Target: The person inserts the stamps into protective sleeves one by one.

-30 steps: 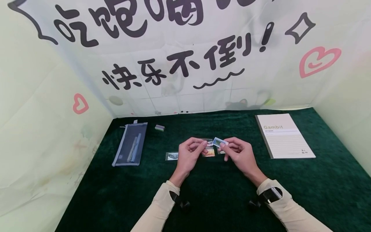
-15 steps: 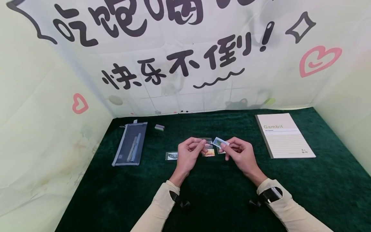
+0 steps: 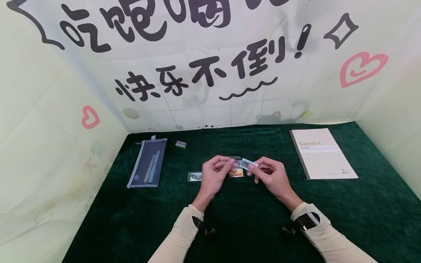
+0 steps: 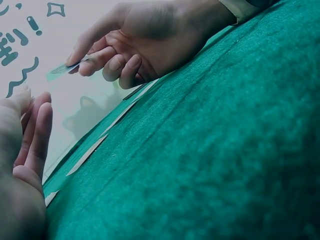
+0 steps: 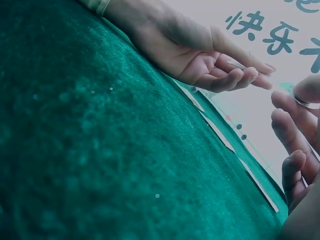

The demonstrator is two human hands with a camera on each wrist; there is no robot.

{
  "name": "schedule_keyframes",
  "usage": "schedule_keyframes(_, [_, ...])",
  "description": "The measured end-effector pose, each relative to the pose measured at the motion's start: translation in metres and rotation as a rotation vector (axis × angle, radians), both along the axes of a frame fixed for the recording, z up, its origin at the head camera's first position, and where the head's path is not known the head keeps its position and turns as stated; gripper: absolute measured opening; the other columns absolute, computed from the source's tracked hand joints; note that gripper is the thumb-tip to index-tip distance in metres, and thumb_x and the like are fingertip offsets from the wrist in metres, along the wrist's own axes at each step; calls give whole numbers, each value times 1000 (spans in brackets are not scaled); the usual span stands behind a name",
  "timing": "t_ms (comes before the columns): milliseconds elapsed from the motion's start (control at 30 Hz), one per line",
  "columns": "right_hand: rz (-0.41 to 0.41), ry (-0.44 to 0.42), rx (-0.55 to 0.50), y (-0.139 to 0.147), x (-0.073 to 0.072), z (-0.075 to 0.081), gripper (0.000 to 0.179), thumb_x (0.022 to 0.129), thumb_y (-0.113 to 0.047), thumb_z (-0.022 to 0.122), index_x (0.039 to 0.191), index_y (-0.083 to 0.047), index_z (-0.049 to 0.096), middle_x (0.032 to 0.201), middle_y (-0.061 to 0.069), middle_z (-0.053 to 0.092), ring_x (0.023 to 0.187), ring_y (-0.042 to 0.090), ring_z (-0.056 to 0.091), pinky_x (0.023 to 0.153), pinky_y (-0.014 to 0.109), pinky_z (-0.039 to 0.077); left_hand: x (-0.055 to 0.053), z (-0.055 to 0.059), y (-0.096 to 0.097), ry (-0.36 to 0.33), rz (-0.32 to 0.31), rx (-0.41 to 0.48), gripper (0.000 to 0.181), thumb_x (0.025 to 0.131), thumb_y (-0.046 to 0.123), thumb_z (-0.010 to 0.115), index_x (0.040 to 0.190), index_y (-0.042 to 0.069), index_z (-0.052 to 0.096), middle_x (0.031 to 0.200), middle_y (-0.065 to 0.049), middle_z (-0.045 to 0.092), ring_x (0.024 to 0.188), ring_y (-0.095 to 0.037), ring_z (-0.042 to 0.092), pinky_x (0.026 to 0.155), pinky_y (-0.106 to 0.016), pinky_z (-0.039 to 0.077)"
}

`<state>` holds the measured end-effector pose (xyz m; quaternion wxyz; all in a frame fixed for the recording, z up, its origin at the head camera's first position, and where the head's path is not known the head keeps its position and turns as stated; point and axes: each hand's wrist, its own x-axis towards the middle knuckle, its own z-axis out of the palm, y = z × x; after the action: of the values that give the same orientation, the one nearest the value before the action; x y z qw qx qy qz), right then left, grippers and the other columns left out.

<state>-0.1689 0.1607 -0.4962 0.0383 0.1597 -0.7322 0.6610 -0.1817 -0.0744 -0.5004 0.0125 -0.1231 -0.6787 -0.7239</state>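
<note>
A small postage stamp, white-edged with a blue and green picture, is pinched between thumb and forefinger of my right hand. My left hand pinches a small clear plastic sleeve, mostly covered by its fingers. The stamp's left end is close to the sleeve; I cannot tell whether they touch. Both hands are raised a little over the cloth. Beneath them lies an orange stamp, and left of my left hand a grey-blue stamp lies in a clear sleeve.
A dark green cloth covers the table. At the left lies a mesh zip pouch with pens inside, and near it a small eraser. A Gambit notebook lies at the right. A printed fabric backdrop stands behind.
My right hand has shifted slightly left and down, bringing the stamp nearer the left hand. A sleeve on the cloth behind the right hand is now covered. The left hand is nearly still.
</note>
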Motion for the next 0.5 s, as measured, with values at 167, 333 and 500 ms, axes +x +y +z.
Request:
schedule_keyframes(167, [4, -7, 7, -1, 1, 1, 15, 106, -15, 71, 103, 0, 70, 87, 12, 79, 61, 26, 67, 61, 31, 58, 0, 0, 0, -2, -14, 20, 27, 103, 33, 76, 117, 10, 74, 109, -17, 82, 86, -18, 80, 83, -28, 67])
schedule_keyframes(333, [5, -9, 3, 0, 1, 0, 13, 105, -14, 72, 101, -1, 70, 87, 13, 79, 61, 27, 67, 60, 31, 59, 1, 1, 1, -3, -27, 32, 25, 103, 28, 76, 118, 9, 73, 112, -13, 83, 90, -18, 80, 84, -29, 67])
schedule_keyframes(500, [8, -5, 9, 0, 1, 0, 13, 105, -14, 71, 101, -2, 70, 87, 13, 79, 60, 26, 67, 60, 32, 59, 1, 2, 1, -1, -31, 5, 25, 100, 25, 80, 120, 12, 73, 114, -8, 83, 97, -22, 81, 89, -32, 67])
